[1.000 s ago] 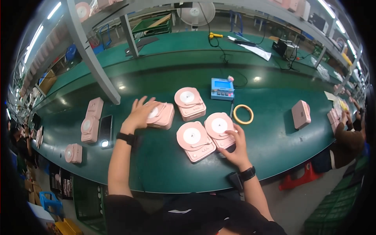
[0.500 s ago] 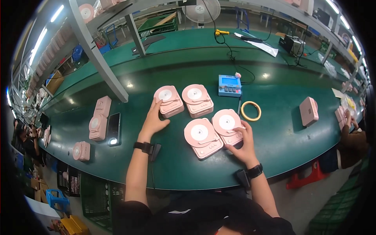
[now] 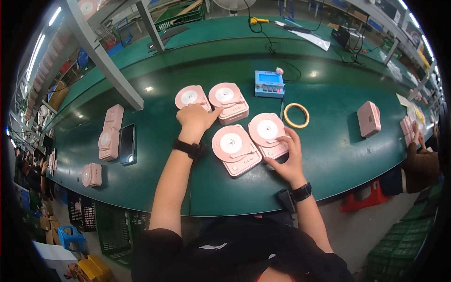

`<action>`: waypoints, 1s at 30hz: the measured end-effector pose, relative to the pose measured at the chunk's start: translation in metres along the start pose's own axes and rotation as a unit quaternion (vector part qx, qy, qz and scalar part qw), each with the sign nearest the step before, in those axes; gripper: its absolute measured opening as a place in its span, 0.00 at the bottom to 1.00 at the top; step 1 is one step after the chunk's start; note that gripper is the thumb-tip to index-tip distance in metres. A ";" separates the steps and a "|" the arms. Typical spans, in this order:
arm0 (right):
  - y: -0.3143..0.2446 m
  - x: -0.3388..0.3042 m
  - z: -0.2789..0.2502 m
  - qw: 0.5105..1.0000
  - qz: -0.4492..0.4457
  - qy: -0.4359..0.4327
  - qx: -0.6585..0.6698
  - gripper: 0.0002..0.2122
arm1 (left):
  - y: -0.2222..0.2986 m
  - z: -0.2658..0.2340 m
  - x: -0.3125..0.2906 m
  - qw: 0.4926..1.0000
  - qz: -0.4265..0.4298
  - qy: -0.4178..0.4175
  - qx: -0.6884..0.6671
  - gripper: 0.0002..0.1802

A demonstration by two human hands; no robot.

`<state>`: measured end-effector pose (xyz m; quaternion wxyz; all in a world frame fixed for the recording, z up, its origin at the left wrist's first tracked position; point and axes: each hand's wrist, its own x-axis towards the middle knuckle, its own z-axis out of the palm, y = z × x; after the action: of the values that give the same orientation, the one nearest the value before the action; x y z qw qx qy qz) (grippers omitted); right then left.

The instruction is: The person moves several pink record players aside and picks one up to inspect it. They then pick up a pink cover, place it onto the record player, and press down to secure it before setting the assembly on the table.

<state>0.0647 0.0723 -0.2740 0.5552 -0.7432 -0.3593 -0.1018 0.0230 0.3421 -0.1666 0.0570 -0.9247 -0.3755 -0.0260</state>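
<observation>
Left hand (image 3: 195, 118) has slid to the front of one pink player (image 3: 190, 96); can't tell its grip. Right hand (image 3: 290, 164) pinches a round-topped player (image 3: 268, 133), fingers half spread.

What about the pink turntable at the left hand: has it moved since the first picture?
Yes: judged against the blue screened device, the pink turntable at the left hand has shifted farther away from the person.

Ok so from my end I counted eight pink turntable-style gadgets (image 3: 231, 142) on the worktop (image 3: 324, 160), four bunched together, skipping blurry edge ones (image 3: 406, 129), plus one phone (image 3: 128, 143), one tape roll (image 3: 298, 125) and one blue meter (image 3: 269, 84).
</observation>
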 end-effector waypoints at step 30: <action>-0.019 -0.004 -0.004 0.998 0.030 0.003 -0.051 0.23 | 0.003 0.020 0.015 0.997 0.040 -0.019 0.065 0.44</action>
<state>0.0507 0.0691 -0.2605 0.5203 -0.7808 -0.3293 -0.1056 0.0358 0.3526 -0.1853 0.1109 -0.9337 -0.3400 0.0187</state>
